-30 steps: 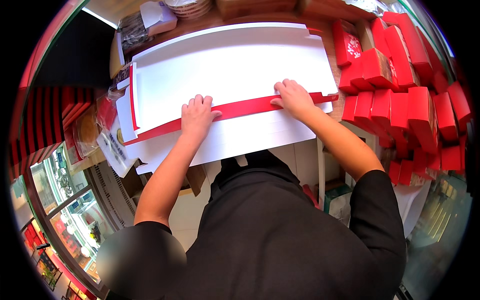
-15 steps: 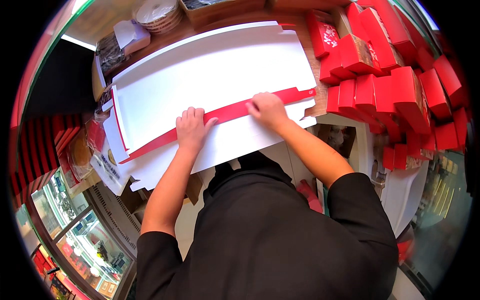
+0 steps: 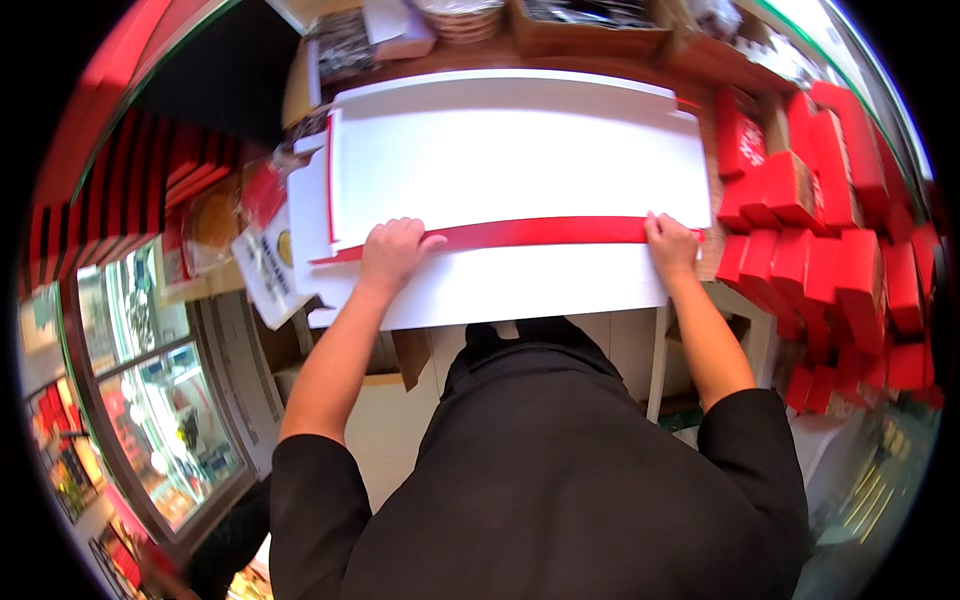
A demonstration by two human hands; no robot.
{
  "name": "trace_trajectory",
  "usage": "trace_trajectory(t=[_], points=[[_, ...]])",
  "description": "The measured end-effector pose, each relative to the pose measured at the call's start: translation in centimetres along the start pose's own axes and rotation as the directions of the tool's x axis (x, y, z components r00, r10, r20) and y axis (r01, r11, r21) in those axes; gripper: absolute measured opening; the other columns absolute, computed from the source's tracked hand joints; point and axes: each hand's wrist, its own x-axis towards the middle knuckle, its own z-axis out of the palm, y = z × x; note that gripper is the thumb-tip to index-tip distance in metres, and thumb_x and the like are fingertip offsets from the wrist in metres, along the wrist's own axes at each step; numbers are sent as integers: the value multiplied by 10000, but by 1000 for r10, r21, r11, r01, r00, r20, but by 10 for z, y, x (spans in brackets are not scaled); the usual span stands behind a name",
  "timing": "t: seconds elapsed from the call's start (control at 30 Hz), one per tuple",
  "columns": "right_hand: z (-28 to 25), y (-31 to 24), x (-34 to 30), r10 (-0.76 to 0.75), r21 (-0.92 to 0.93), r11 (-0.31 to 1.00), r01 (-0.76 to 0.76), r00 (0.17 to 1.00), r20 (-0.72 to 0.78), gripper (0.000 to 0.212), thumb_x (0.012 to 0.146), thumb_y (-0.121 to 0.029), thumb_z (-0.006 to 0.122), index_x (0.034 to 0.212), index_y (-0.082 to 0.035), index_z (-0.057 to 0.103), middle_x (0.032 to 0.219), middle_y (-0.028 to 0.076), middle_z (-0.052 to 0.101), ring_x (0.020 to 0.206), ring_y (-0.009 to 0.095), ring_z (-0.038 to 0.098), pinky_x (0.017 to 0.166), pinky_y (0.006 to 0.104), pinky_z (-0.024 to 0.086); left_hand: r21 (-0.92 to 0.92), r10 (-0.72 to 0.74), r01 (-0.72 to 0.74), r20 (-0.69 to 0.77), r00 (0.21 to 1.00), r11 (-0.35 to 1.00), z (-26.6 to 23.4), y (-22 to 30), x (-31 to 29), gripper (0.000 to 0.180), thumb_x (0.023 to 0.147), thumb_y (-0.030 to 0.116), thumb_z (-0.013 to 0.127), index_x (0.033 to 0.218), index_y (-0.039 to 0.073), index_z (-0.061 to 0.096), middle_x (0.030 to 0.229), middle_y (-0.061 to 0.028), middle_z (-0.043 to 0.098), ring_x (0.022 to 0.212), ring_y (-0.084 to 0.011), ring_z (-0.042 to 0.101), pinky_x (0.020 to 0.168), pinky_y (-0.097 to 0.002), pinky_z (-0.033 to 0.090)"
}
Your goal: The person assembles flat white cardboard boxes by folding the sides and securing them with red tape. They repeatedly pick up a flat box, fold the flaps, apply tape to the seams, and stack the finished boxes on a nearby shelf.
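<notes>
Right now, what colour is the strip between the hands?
The strip is red; it shows best in the head view.

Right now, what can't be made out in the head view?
All in the head view:
Parts of the red strip: covered by the left hand and right hand.
Underside of the white cardboard: hidden by its upper face.
Round stack at top: cut off by the picture's edge.

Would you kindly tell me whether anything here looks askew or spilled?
The red boxes on the right look slightly askew: they sit at uneven angles, though the view also bends edges. I see no spill around the white cardboard.
</notes>
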Motion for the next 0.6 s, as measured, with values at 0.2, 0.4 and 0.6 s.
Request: trace_trajectory(t=[0.2,0.4,0.6], points=[[-10,-10,3,75,-78,995,-69,994,77,380,911,-380,581,676,-81,570,645,156,627,597,382,613,560,501,473,-48,-148,153,98,984,987,-18,-44,-20,492,805,549,644,716,76,542,614,-106,595,592,-305,611,537,-411,484],[-3,1,0,76,-105,992,-69,995,58,387,912,-394,581,684,-81,571,645,160,624,598,387,611,561,499,468,142,-249,236,85,965,961,-22,-35,-13,513,786,563,652,992,100,578,986,-102,620,939,-269,600,819,-451,441],[-3,0,4,73,-126,990,-63,994,81,374,923,-378,565,702,-77,582,659,162,631,626,387,619,577,502,469,186,-116,124,-53,992,975,9,-38,-27,813,804,513,664,1465,162,345,1567,-149,182,1461,-290,165,1187,-514,118]])
